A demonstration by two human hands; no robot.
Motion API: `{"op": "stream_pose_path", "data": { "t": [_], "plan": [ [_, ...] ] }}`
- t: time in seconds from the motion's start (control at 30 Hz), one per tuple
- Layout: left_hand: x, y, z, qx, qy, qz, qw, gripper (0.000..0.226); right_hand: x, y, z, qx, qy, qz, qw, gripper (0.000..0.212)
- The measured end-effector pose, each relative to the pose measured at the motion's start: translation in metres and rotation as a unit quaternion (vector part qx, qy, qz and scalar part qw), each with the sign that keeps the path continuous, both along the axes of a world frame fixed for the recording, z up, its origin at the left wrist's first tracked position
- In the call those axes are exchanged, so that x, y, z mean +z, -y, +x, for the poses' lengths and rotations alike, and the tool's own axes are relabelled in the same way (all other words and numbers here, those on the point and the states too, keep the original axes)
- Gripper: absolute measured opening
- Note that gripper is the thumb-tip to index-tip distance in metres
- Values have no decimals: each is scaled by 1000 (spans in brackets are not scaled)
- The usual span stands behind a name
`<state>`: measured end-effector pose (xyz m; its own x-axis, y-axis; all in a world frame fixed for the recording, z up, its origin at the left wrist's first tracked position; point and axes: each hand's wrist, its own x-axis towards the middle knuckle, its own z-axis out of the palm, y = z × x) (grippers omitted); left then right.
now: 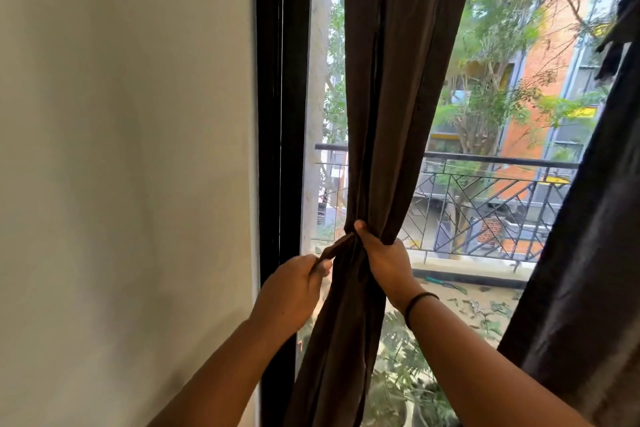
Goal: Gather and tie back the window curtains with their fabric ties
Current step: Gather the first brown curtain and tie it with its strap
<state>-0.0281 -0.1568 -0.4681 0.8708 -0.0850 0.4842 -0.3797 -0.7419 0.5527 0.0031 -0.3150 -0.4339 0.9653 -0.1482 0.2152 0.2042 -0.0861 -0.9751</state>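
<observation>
— What is the right hand (382,258) doing?
— It is squeezing the brown curtain (388,97) by the window frame (277,114).
— And the left hand (294,291)?
— It is pinching the fabric tie (337,248) and pulling it sideways.

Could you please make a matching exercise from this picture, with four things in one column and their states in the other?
1. left hand
2. right hand
3. gathered dark brown fabric curtain
4. thin black wristband

A. bunched narrow at the middle
B. pinches the dark fabric tie strip
C. circles the right wrist
D. grips the bunched curtain

Pairs: 1-B, 2-D, 3-A, 4-C
</observation>
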Motion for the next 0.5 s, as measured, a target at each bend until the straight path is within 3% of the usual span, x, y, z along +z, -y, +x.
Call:
{"op": "stream_pose_path", "data": {
  "t": [0.13, 0.2, 0.3, 0.37, 0.43, 0.5],
  "plan": [
    [8, 14, -20, -50, -96, -243, 964, 44, -2, 5, 1, -11, -13, -21, 1000, 18],
    [8, 26, -31, -73, -130, -294, 944, 52, -3, 5, 0, -8, -16, -36, 999, 16],
    [0, 44, -37, -83, -115, -268, 953, 42, 0, 3, -5, 37, -10, -46, 998, 16],
    [-9, 54, -36, -59, -81, -234, 967, 35, 1, 1, -12, 129, -34, -38, 990, 35],
    [-15, 59, -39, -43, -51, -189, 980, 35, -1, 1, -20, 227, -81, -41, 970, 68],
    [-17, 62, -44, -46, -50, -158, 985, 35, -2, 6, -25, 292, -129, -32, 947, 71]
  ]
}}
